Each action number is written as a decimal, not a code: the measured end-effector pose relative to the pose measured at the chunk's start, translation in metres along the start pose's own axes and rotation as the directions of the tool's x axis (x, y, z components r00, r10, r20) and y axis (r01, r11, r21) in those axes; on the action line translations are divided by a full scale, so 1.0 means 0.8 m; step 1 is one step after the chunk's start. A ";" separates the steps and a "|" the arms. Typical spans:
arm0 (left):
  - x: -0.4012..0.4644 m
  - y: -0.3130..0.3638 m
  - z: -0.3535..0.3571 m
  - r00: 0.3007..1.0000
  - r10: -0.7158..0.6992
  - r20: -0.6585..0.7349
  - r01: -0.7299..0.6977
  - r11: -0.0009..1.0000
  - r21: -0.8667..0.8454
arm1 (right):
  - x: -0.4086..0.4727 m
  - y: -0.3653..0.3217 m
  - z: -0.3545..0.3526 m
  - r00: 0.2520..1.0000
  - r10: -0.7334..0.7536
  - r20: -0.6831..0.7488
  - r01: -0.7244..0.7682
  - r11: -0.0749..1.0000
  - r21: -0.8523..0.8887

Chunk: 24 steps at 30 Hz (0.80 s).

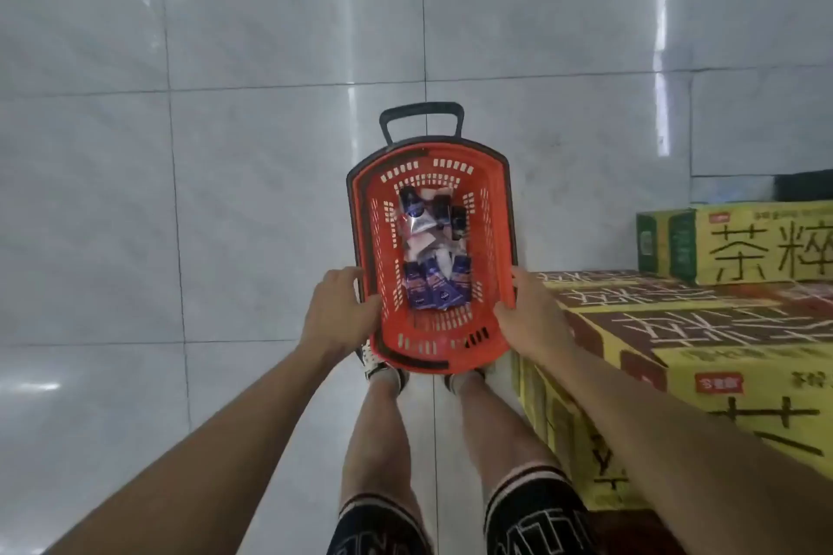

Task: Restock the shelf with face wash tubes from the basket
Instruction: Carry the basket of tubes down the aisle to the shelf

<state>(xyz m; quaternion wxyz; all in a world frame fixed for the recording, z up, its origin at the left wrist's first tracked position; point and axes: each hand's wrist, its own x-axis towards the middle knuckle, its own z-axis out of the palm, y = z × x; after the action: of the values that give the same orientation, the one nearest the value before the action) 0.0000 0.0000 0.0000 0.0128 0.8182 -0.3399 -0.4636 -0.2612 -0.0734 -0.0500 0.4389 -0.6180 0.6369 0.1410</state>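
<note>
An orange plastic basket [491, 212] with a dark rim and a black pull handle [422, 112] stands on the pale tiled floor in front of my feet. Inside lie several face wash tubes [435, 284], dark blue and white, piled along its bottom. My left hand [339, 312] grips the basket's left rim near the close end. My right hand [527, 312] grips the right rim opposite it. No shelf is in view.
Stacked yellow and brown cartons [676, 329] with large printed characters stand close on the right, touching distance from my right arm. Glossy grey floor tiles [225, 194] stretch to the left and ahead. My legs and shoes [383, 372] are just behind the basket.
</note>
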 end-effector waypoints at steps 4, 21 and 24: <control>0.103 -0.050 0.075 0.999 -0.048 -0.008 0.048 0.998 0.034 | 0.096 0.033 0.046 0.989 0.129 -0.076 -0.128 0.992 0.010; 0.250 -0.098 0.125 0.971 -0.238 -0.030 0.218 0.929 -0.300 | 0.222 0.055 0.073 0.947 0.306 -0.094 -0.285 0.941 0.184; 0.230 -0.088 0.103 0.966 -0.257 -0.030 0.235 0.920 -0.315 | 0.203 0.039 0.053 0.951 0.289 -0.106 -0.270 0.949 0.162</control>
<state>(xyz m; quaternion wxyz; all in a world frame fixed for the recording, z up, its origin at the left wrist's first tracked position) 0.0374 -0.0263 -0.2084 0.0943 0.8581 -0.1573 -0.4796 -0.2493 -0.1443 -0.2049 0.4163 -0.4955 0.7537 0.1150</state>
